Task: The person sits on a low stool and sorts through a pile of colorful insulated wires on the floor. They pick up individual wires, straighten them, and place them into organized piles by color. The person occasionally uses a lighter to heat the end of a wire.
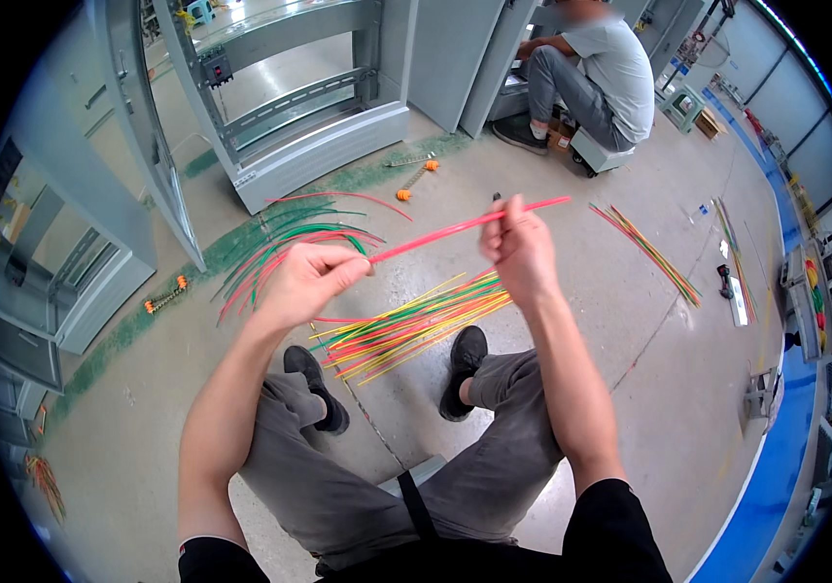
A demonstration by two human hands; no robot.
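Observation:
A thin red tube (pixel 431 234) is stretched between my two hands, sloping up to the right. My left hand (pixel 307 277) pinches its left end between thumb and finger. Further along, my right hand (pixel 521 245) is closed round the tube, and the free end sticks out past it. A small dark tip shows above the right fingers; what it belongs to is hidden. On the floor below lies a bundle of red, yellow and green strands (pixel 406 326). Curved green and red strands (pixel 285 243) lie beyond my left hand.
Grey metal cabinets (pixel 333 136) stand ahead and at the left. A person (pixel 591 78) sits on a low stool at the far right. More coloured strands (pixel 644 253) lie at the right, and parts with orange ends (pixel 418 181) lie near the cabinet.

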